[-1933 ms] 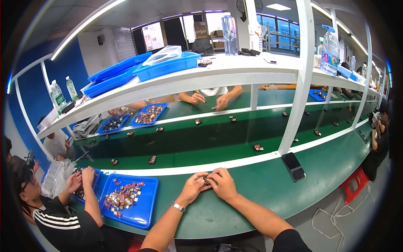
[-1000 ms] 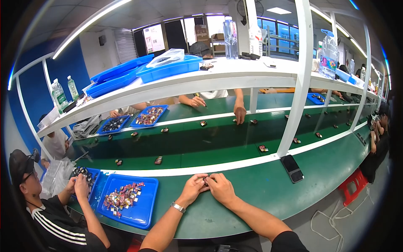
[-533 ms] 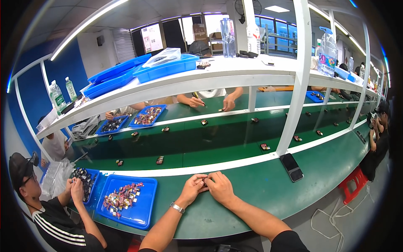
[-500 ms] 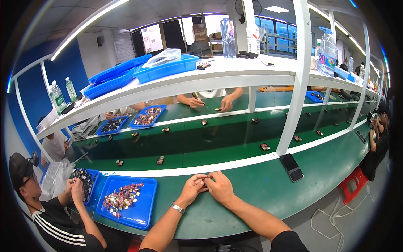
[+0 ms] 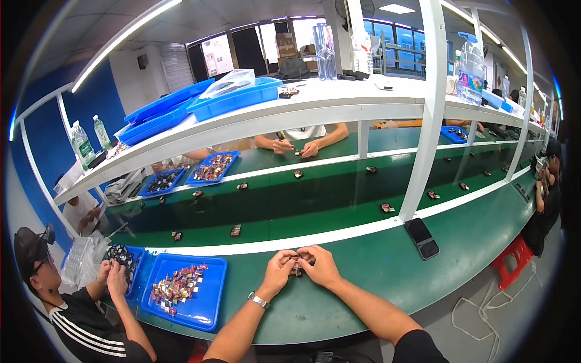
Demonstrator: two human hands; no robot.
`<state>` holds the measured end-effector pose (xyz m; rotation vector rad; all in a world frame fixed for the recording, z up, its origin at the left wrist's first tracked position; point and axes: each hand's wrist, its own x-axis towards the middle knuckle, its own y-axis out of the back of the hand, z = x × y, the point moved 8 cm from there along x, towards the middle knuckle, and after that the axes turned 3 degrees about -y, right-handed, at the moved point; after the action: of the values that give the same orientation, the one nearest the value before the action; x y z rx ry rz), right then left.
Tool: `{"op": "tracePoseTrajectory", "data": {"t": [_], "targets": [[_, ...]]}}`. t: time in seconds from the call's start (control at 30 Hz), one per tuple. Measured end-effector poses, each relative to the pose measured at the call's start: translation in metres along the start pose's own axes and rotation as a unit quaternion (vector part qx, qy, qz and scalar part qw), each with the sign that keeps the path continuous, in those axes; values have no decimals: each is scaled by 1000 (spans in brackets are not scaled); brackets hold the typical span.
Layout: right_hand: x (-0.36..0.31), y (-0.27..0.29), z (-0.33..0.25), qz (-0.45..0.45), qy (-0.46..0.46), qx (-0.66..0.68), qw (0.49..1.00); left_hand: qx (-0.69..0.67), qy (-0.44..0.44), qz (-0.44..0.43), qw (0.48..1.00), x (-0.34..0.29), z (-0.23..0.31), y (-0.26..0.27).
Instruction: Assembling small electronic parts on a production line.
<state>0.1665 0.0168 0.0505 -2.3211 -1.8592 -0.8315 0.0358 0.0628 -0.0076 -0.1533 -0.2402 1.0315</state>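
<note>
Bare hands: since the earlier frame, the right hand (image 5: 321,266) has shifted its fingers, so the small dark-and-reddish piece (image 5: 296,271) shows more; the left hand (image 5: 278,270) pinches it too, both closed on it above the smooth green counter (image 5: 363,302).
Work on the piece: seems not finished; many loose reddish-and-white pieces (image 5: 177,287) remain in the shallow blue plastic tray (image 5: 206,311), at left.
Counter, right: one black rectangular phone (image 5: 422,238).
Dark green belt (image 5: 315,221): carries spaced dark-and-red pieces (image 5: 387,207), slid rightward; whether complete, I cannot tell.
Opposite: a co-worker's hands (image 5: 295,147), near together.
White shelf (image 5: 302,118): stacked blue trays (image 5: 163,103).
Room: blue wall (image 5: 103,91), bright windows (image 5: 396,33).
</note>
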Motion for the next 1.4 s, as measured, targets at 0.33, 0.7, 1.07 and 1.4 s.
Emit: {"op": "tracePoseTrajectory", "data": {"t": [0.33,0.7,1.07,1.4], "targets": [[-3,3,-4,11,1,-12,1000,46,-28,-17,998,-4,8,-7],[0,1,2,-13,15,-30,999,43,-26,-21,999,0,6,-8],[97,46,106,195,-152,-101,964,350,-162,171,907,-1,46,37],[116,-91,40,-3,60,-245,968,290,-197,292,890,-6,57,55]]}}
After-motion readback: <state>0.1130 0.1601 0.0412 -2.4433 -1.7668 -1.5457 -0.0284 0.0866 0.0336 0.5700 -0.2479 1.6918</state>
